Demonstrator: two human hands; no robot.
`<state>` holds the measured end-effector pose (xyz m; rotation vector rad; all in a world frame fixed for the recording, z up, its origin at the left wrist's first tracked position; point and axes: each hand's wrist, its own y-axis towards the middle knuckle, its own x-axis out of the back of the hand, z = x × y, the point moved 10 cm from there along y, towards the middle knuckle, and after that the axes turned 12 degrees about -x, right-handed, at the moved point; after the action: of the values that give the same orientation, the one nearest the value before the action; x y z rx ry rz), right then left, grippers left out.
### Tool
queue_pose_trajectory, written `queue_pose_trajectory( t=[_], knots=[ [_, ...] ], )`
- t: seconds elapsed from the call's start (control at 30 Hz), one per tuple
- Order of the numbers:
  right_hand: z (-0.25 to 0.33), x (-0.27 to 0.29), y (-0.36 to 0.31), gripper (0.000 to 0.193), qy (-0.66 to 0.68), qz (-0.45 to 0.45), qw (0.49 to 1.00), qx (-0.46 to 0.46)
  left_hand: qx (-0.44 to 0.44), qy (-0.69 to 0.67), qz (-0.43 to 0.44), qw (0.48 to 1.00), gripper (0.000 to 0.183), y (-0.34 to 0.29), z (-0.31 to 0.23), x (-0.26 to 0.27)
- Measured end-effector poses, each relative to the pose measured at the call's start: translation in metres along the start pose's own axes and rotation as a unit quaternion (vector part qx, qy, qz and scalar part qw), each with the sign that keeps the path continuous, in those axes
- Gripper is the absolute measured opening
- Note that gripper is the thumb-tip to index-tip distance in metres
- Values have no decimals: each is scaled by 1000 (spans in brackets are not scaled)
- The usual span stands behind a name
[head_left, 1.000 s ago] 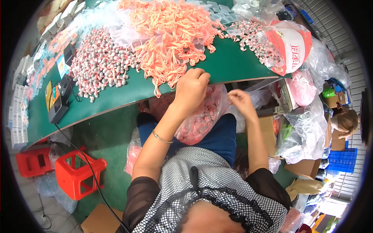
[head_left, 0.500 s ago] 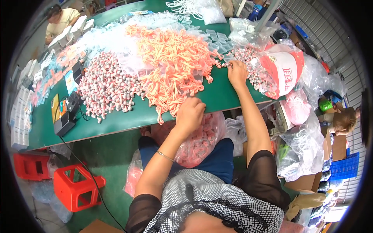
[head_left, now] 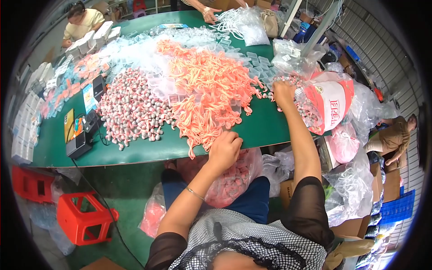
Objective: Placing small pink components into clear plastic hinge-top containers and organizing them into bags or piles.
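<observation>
My left hand [head_left: 226,150] is closed, its fingertips pressed together at the table's front edge, beside the lower end of a heap of bundled orange cords [head_left: 211,85]. Whatever it pinches is hidden. Farther right, my right hand [head_left: 283,94] has its fingers bent down into small pink-and-grey pieces [head_left: 310,112] that lie at the mouth of a red-and-white sack [head_left: 334,101]. The hand itself hides its fingertips. A larger heap of such pink-and-grey pieces [head_left: 130,105] is on the green table [head_left: 173,153], left of the cords.
Clear plastic cases [head_left: 258,63] surround the cord heap's far side. A black device [head_left: 80,144] with a cable sits at the left. Below the table are a clear bag of pink pieces [head_left: 234,180] and a red stool [head_left: 85,216]. A co-worker's hand [head_left: 210,15] touches white cords [head_left: 227,22].
The whole view has shifted, with the table lower in it. My right hand's fingers have turned downward among the pieces. Another person's hands have appeared at the table's far edge.
</observation>
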<state>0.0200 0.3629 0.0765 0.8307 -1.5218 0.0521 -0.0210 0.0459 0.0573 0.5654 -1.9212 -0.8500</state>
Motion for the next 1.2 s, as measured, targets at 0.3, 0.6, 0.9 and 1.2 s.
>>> queue_pose_trajectory(
  t=[0.3,0.6,0.9,1.2],
  knots=[
    [31,109,-136,16,224,-90,959,146,8,-1,6,1000,9,2,3,1],
    [-3,93,-138,7,402,-111,908,32,27,13,15,999,10,13,-1,-2],
    [-40,5,-87,13,286,-51,953,-88,53,-11,-35,998,14,-14,-9,69],
    [-39,14,-118,10,439,10,897,-59,292,170,-97,936,20,-93,92,181]
  ],
)
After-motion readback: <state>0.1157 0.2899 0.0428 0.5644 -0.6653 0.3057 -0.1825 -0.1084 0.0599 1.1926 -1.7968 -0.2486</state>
